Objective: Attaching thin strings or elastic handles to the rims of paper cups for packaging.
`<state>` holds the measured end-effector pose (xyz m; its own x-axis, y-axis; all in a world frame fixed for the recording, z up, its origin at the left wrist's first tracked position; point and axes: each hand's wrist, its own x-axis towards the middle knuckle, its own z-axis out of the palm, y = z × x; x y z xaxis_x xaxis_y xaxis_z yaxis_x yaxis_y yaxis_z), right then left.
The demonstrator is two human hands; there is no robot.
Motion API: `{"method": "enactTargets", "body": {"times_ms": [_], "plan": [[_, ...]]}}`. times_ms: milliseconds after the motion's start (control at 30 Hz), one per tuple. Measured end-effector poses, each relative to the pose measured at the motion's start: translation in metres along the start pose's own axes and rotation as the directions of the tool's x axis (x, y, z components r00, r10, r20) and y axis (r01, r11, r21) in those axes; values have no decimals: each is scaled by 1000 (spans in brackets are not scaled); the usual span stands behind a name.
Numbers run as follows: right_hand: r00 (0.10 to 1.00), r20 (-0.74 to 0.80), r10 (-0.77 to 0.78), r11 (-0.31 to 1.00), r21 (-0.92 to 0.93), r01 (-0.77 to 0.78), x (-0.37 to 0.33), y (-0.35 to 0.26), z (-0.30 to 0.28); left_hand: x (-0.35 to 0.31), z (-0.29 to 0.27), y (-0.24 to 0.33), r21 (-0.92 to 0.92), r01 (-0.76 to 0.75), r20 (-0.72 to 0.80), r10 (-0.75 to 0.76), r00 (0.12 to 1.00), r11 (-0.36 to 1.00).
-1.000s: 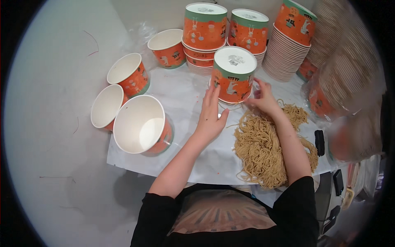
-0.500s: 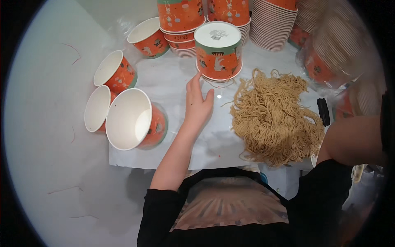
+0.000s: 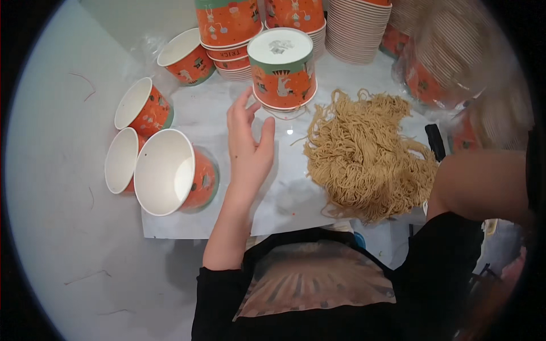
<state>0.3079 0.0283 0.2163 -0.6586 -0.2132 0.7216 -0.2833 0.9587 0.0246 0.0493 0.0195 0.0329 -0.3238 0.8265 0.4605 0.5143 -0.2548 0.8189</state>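
Observation:
My left hand hovers over the white table, fingers loosely spread and holding nothing. Just beyond its fingertips stands an upside-down orange and green paper tub, its white base facing up, with a thin strand lying by its rim. To the right of the hand lies a big tangled heap of tan noodles. On the left, a large paper tub lies tipped with its white inside showing. My right arm stretches off to the right edge, and its hand is out of sight.
Two more tipped tubs, one lower and one upper, lie at left, and another behind. Stacked tubs line the back. Plastic-wrapped stacks stand at back right; a black object lies beside the noodles.
My left hand has drawn back from the upside-down tub's rim, leftward and slightly nearer me. The whole view has shifted a little, moving the tubs and noodles left in the picture.

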Motion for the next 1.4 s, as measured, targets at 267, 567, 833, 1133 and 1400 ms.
{"method": "enactTargets", "body": {"times_ms": [267,567,833,1133,1400], "plan": [[998,-58,4,1000,-14,-4,-16,-5,0,-59,-67,86,-177,-88,-96,71,993,980],[633,53,772,624,123,-771,-78,71,106,-94,-159,93,586,-32,54,0,999,810],[807,324,493,822,-477,-311,-115,99,218,-92,-152,57,706,38,-26,-28,999,707],[489,209,847,413,321,-852,-82,118,177,-79,-132,61,277,156,-136,-122,983,948],[515,-89,853,288,902,-321,55,136,97,-72,-113,63,-68,186,-78,-191,978,980]]}}
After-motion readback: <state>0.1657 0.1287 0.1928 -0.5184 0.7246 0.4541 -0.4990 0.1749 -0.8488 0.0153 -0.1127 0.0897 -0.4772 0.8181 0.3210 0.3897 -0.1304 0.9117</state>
